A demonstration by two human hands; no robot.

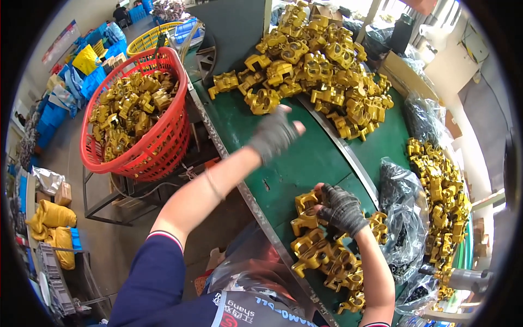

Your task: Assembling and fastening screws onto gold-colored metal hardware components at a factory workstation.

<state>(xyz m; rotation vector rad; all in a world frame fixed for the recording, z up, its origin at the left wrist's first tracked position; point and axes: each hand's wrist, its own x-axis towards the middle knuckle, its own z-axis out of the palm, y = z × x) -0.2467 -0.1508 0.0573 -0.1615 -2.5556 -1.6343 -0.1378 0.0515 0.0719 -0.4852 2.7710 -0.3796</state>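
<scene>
My left hand [274, 135], in a dark fingerless glove, reaches over the green bench with nothing in it and its fingers apart. It is just short of a big heap of gold brake calipers [321, 60] at the far side. My right hand [342, 210], gloved the same way, is closed at the near group of calipers [327, 256]. Its thumb and fingers are on one gold brake caliper [306, 204] at that group's far left edge. The palm side of this hand is hidden.
A red basket [182, 103] full of calipers stands on a metal frame left of the bench [283, 169]. A metal strip [343, 147] runs along the bench. Clear plastic bags with black parts [403, 218] and another caliper heap [438, 196] lie at right.
</scene>
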